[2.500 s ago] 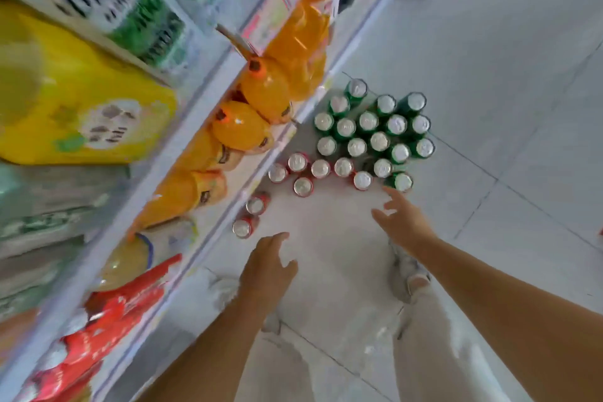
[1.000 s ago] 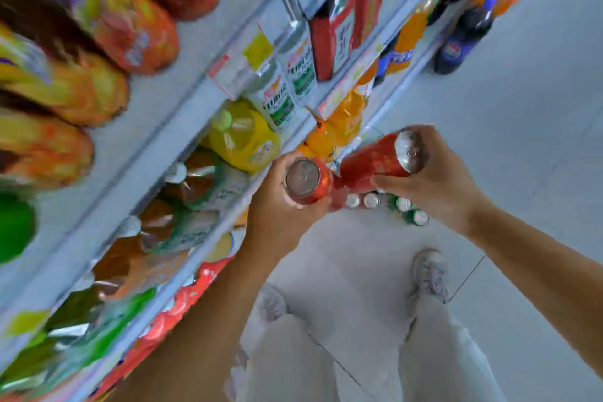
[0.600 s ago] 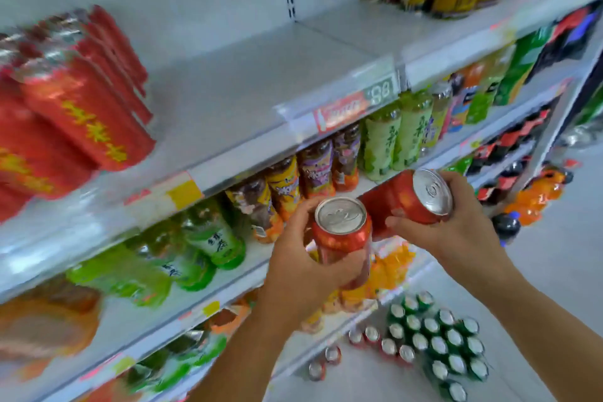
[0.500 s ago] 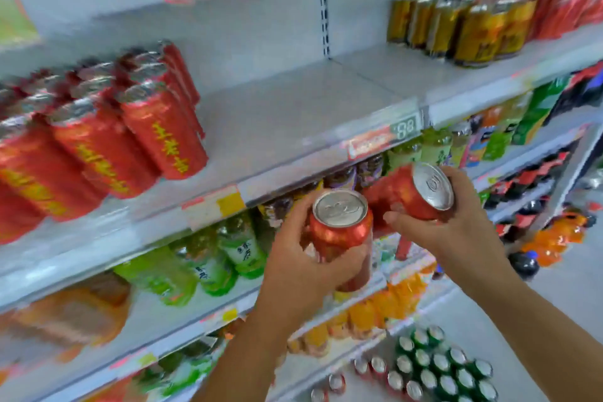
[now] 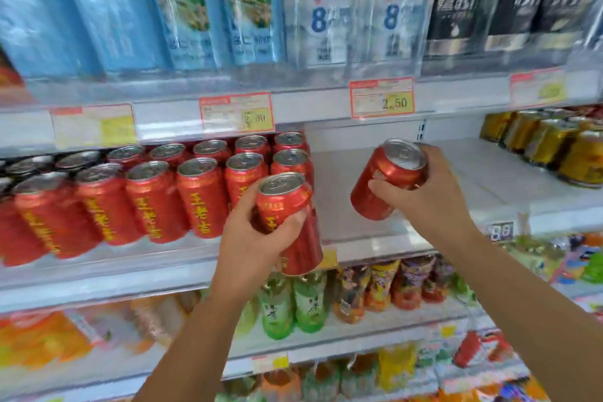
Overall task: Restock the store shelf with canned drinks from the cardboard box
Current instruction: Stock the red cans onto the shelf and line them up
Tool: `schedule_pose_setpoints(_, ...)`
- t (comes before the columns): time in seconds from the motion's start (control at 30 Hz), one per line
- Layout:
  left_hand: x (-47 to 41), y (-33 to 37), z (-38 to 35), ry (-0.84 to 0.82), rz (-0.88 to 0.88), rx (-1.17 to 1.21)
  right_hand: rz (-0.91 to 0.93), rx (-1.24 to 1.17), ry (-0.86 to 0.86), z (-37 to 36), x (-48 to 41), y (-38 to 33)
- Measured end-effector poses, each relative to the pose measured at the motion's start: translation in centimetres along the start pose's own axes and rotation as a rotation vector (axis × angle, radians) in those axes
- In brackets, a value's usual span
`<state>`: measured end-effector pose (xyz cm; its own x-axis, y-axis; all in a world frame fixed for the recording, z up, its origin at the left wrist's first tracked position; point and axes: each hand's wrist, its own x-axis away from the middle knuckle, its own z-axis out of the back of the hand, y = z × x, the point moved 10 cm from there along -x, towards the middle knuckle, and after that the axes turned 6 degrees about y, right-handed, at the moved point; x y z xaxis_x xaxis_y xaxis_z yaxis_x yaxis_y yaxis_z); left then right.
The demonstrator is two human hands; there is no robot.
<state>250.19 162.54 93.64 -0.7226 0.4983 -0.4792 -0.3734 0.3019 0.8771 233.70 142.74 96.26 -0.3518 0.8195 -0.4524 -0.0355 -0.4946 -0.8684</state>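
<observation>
Red aluminium is filling the middle of the head view, the only view there is. The left hand (image 5: pixel 249 250) is wrapping its fingers and thumb round 1 red can (image 5: pixel 288 217), holding it nearly upright in front of the right end of the stocked red cans (image 5: pixel 146 199). I cannot tell whether it is touching them. The right hand (image 5: pixel 430 196) is gripping a 2nd red can (image 5: pixel 386 181) firmly round its body, tilting it with the silver lid leaning up and to the right. This can is hanging over the bare white stretch of the shelf (image 5: pixel 342 206). That bare stretch is lying between the red block and the gold cans (image 5: pixel 551 148) far off to the right. Neither can is resting on the shelf yet, and the cardboard box is not showing anywhere.

Judging by this, the person is working through the placing step, with both cans lifted to shelf height and nothing set down.

The next move is probably calling for righting the tilted can. Both should then be lowered onto the bare stretch just beside the last red column, labels facing out. The fingers will need to be eased off so the neighbouring cans are not being knocked.
</observation>
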Motion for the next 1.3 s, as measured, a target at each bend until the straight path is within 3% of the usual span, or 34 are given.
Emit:
schedule_pose_setpoints(0.3,-0.4,-2.1,0.8,0.078,-0.022,-0.049,-0.055,0.0,-0.14,-6.6,-3.1,2.9)
schedule_pose_setpoints(0.53,-0.7,-2.9,0.8,0.142,-0.047,-0.076,-0.08,0.081,-0.542,-8.8,-3.2,5.1)
schedule_pose_setpoints(0.8,-0.4,-2.8,0.9,0.16,-0.08,-0.081,-0.006,0.227,-0.458,-12.3,-8.1,6.4)
schedule_pose_setpoints(1.3,-0.6,-3.2,0.9,0.125,-0.094,-0.096,-0.069,0.163,-0.305,-18.5,-16.2,9.1)
